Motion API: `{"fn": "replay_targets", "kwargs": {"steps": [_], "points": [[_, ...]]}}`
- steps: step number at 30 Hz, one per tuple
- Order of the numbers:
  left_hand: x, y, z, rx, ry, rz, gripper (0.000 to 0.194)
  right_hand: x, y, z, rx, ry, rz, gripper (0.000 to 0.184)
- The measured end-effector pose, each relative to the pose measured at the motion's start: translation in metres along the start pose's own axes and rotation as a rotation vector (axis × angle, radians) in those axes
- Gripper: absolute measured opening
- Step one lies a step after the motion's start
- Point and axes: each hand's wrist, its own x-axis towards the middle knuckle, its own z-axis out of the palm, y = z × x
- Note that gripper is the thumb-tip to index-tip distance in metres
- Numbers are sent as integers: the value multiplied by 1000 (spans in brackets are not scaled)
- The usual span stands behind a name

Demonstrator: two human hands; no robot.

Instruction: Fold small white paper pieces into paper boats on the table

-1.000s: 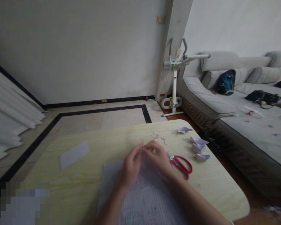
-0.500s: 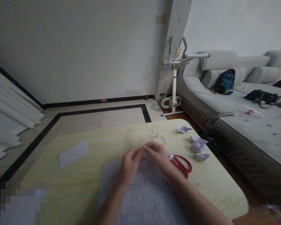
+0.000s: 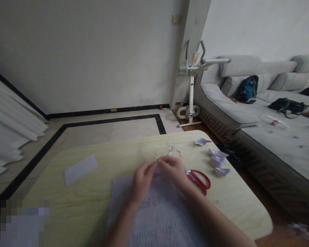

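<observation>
My left hand (image 3: pixel 143 175) and my right hand (image 3: pixel 173 168) meet above the written sheet of paper (image 3: pixel 157 212), fingertips pinched together. Between them shows part of a small pale piece of paper (image 3: pixel 157 169), mostly hidden by my fingers. Just past my fingertips lie thin paper scraps (image 3: pixel 171 150) on the wooden table. Red-handled scissors (image 3: pixel 199 180) rest beside my right wrist, their blades partly covered by that hand.
Several folded paper pieces (image 3: pixel 217 161) sit along the right side of the table (image 3: pixel 237 206). A white paper rectangle (image 3: pixel 80 169) lies at the left. Beyond the table stand a sofa (image 3: pixel 280 127) and a white exercise machine (image 3: pixel 192 92).
</observation>
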Motion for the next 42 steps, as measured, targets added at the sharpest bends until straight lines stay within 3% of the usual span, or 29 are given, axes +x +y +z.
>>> {"fn": "replay_targets", "kwargs": {"steps": [4, 10, 16, 20, 26, 34, 42], "points": [[0, 4, -1, -14, 43, -27, 28, 1, -5, -1, 112, 16, -15, 14], [1, 9, -2, 1, 137, -21, 28, 3, -6, -5, 350, 205, 56, 24], [1, 9, -2, -17, 128, -12, 28, 0, 0, -3, 291, 150, -55, 29], [2, 7, -2, -22, 113, -28, 28, -1, -4, -4, 15, 98, -157, 22], [0, 8, -2, -38, 70, -24, 26, -3, -14, -3, -152, 24, -90, 14], [1, 9, -2, -12, 53, -29, 27, -3, -11, -2, -93, -10, -125, 12], [1, 5, -2, -13, 59, -30, 28, 2, -3, -2, 67, -9, -53, 16]]}}
